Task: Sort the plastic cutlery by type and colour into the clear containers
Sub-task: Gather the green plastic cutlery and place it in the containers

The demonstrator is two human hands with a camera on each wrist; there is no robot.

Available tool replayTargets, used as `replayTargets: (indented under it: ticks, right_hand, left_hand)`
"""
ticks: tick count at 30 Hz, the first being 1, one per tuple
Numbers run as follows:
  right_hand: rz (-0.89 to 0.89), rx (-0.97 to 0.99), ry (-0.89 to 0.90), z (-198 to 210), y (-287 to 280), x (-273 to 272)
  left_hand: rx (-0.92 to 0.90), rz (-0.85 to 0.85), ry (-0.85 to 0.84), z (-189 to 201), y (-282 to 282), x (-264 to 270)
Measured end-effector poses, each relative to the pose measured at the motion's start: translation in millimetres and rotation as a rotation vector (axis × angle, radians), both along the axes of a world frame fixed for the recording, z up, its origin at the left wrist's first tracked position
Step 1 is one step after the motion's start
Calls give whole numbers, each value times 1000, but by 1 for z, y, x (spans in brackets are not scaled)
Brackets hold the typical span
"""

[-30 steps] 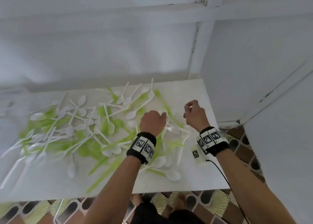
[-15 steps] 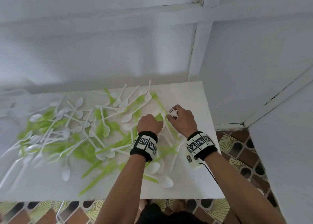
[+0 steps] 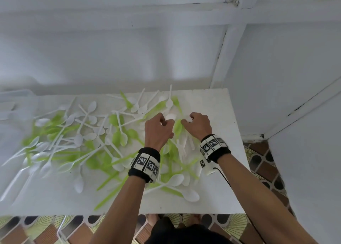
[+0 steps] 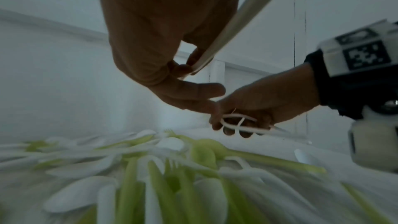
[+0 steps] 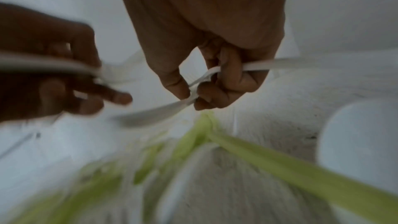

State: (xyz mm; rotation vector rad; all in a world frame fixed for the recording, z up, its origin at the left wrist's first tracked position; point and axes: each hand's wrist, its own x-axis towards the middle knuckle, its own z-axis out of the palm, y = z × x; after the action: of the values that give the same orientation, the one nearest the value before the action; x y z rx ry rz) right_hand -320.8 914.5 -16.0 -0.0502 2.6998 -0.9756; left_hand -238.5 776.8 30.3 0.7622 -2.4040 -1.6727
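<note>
Both hands gather white cutlery from the pile: left hand and right hand each clutch pieces, next needing a container.

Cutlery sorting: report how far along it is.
Done: nothing visibly sorted; the clear container at the table's far left edge is too blurred to check. In hand: the left hand holds a white piece; the right hand holds white cutlery. Left: the mixed white and green pile covering the table.

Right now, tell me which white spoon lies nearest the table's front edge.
The white spoon right of the left forearm; its bowl points right, and every other white spoon lies further back on the table.
</note>
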Motion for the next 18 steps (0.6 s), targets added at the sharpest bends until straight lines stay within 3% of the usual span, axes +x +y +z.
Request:
replayTargets:
  ticks: [4,6,12,15,18]
  right_hand:
    - [-22,-164,-67,16,16,0]
    - [-76,-219,-68,22,26,1]
    - [-287,-412,-135,25,48,24]
    - [-221,-227,-130,10,55,29]
    - [-6,88,-82,-4,54,35]
  left_hand:
    - [127,-189,-98,-16,3,-8]
    - [107,-317,-178,-24,8,-16]
    - [-482,-439,-447,-35,34,-34]
    - [-638,-492,-489,-40,45,-38]
    - [-711,-477,-489,-43,52,-39]
